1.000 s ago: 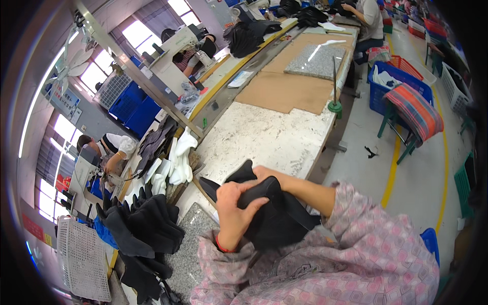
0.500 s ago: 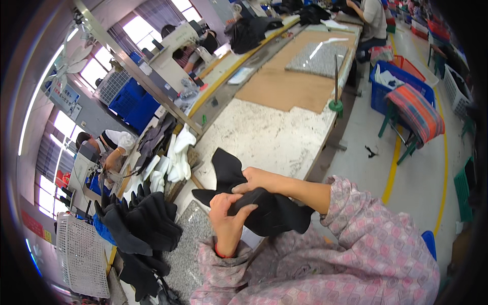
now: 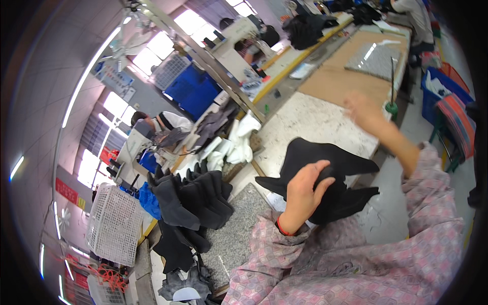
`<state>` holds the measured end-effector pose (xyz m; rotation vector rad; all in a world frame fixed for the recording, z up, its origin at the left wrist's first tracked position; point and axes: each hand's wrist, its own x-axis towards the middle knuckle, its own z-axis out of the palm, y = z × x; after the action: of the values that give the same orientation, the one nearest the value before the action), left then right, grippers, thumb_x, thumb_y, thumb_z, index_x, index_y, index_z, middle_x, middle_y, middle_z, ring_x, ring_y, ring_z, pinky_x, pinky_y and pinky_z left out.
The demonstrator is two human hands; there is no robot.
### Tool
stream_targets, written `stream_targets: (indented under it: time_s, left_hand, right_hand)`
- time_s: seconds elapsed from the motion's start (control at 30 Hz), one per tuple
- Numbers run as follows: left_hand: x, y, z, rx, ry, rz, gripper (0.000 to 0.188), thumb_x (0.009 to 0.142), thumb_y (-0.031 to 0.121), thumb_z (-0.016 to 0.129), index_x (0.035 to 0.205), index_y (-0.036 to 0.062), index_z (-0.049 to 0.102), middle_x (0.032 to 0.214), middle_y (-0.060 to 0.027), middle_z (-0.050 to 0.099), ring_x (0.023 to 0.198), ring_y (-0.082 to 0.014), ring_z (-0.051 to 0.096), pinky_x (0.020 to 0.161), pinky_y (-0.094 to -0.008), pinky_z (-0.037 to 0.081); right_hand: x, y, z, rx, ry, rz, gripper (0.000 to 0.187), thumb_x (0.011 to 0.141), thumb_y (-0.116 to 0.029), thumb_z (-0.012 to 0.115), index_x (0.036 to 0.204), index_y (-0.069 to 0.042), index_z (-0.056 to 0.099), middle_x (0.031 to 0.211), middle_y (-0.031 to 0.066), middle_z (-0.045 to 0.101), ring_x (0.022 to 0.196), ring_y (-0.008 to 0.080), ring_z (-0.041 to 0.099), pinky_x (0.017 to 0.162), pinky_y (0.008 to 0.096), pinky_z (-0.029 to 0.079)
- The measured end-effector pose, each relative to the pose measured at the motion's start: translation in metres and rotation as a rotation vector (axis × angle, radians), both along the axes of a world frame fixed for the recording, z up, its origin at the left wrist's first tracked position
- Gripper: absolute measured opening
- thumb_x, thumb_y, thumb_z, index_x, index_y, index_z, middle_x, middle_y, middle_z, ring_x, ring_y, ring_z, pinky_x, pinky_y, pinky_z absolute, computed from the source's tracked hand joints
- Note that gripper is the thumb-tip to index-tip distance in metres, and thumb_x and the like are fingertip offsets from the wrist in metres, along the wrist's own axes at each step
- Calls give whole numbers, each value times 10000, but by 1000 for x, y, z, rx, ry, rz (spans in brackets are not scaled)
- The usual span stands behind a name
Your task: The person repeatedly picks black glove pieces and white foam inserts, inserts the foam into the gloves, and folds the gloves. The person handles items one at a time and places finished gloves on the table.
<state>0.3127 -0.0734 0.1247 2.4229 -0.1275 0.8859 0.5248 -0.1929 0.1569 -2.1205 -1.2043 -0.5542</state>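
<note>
One black fabric piece (image 3: 325,178), limp & light, over bench edge; left hand (image 3: 304,193) grips its centre fold. Right hand (image 3: 363,109), blurred at 1 o'clock, looks empty; best held at seam.

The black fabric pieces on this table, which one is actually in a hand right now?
The spread black fabric piece at the table's near edge: the left hand grips its middle. The stacked black pieces farther left lie untouched, and the right hand is raised, holding nothing.

red rectangular sign (image 3: 67,191) | left wall | pale notice board (image 3: 116,81) | beside upper windows
</note>
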Motion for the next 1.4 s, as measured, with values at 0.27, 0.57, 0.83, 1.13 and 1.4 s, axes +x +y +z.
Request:
stream_targets:
  time_s: [0.27,0.57,0.83,1.13,1.4]
  left_hand:
    - [9,-17,-9,150,-169,207,325,783,218,733,1016,33,602,857,-74,610,742,-257,591,628,-349,467]
    - [3,2,-22,25,-95,204,251,758,217,759,906,48,648,790,-80,632,688,-253,617,601,-321,484]
    - [7,6,-5,94,-190,179,280,750,221,765,912,32,637,806,-93,627,706,-260,615,597,-331,481]
    - [9,9,-17,192,-75,207,272,713,207,781,859,22,646,772,-112,620,697,-290,618,615,-365,492]
    - [10,2,-10,195,-56,243,278,734,206,773,895,37,622,773,-109,596,686,-296,604,586,-366,475]
  right_hand:
    - [-118,-35,-96,425,226,50,67,867,-104,599,874,-39,580,802,128,574,719,332,563,631,410,438]
    - [-97,20,-143,639,410,187,90,958,-108,539,948,-34,589,586,43,497,478,140,463,463,268,354]
    - [-102,10,-132,711,499,212,74,933,-62,568,972,-12,606,586,27,523,505,61,430,484,233,356]
    - [-112,7,-145,648,849,21,97,879,-54,614,971,-44,584,736,97,592,635,162,582,596,287,462]
    - [-135,-26,-106,592,411,261,350,699,-57,778,1022,-45,644,968,119,614,870,277,616,748,342,511]
